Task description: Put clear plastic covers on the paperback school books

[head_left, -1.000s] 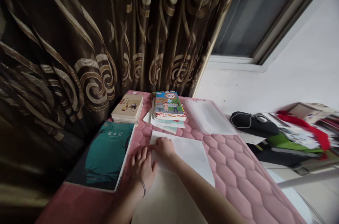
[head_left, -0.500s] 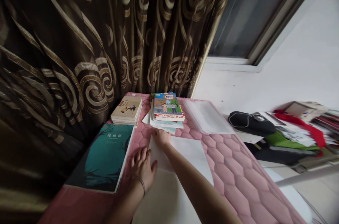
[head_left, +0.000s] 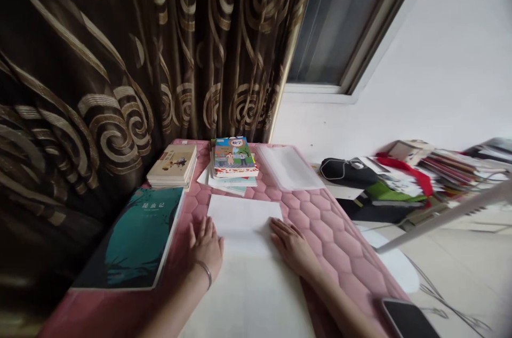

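A large white sheet (head_left: pixel 244 220) lies lengthwise in front of me, its lower part (head_left: pixel 248 295) more cream in tone. I cannot tell whether that part is a separate layer. At the sheet's left edge rests my left hand (head_left: pixel 207 248), wearing a thin bracelet, palm down with fingers spread. My right hand (head_left: pixel 294 246) lies flat across the right edge, fingers stretched out. Neither hand holds anything. Left of my left hand is a large teal book (head_left: pixel 138 244). Beyond the sheet sits a pile topped by a colourful textbook (head_left: pixel 236 157).
Beige books (head_left: pixel 173 165) are stacked at the back left. Clear plastic sheets (head_left: pixel 292 168) lie at the back right of the pink padded surface (head_left: pixel 340 252). A dark phone-like device (head_left: pixel 408 319) is near the right edge. A patterned curtain (head_left: pixel 188 61) hangs behind.
My right hand has moved from the sheet's far left corner to its right edge. My left hand remains at the left edge. The view has swung right, and the dark device now shows.
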`<action>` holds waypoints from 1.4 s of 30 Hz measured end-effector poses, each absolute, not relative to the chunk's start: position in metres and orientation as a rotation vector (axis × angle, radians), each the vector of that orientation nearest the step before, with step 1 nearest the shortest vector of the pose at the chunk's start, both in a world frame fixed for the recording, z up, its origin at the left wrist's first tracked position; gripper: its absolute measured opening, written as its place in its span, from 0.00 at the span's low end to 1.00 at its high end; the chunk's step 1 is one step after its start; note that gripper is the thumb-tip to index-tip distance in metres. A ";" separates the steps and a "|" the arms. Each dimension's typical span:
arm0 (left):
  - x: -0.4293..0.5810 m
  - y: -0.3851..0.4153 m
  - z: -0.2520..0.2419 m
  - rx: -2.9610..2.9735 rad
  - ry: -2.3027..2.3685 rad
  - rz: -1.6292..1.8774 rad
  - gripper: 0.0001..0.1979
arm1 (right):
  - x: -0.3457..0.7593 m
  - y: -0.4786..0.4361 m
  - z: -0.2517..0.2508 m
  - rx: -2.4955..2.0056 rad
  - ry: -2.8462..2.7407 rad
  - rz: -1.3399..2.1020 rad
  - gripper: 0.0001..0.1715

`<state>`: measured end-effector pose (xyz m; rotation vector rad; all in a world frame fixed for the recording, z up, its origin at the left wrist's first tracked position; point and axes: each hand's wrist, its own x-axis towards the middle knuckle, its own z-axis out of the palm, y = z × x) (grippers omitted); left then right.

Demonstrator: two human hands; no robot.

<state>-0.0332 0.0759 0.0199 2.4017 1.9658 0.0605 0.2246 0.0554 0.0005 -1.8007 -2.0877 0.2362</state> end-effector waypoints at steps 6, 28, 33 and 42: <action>0.055 0.069 0.030 2.551 1.283 0.043 0.33 | 0.235 0.060 -0.003 -1.621 -2.013 0.289 0.23; 0.115 0.059 0.027 2.461 1.369 0.110 0.33 | 0.268 0.156 0.022 -2.396 -1.489 0.273 0.18; 0.114 0.060 0.023 2.473 1.378 0.116 0.34 | 0.268 0.152 0.020 -2.358 -1.533 0.240 0.17; 0.114 0.060 0.019 2.506 1.353 0.102 0.37 | 0.280 0.113 0.009 -2.237 -1.710 0.271 0.17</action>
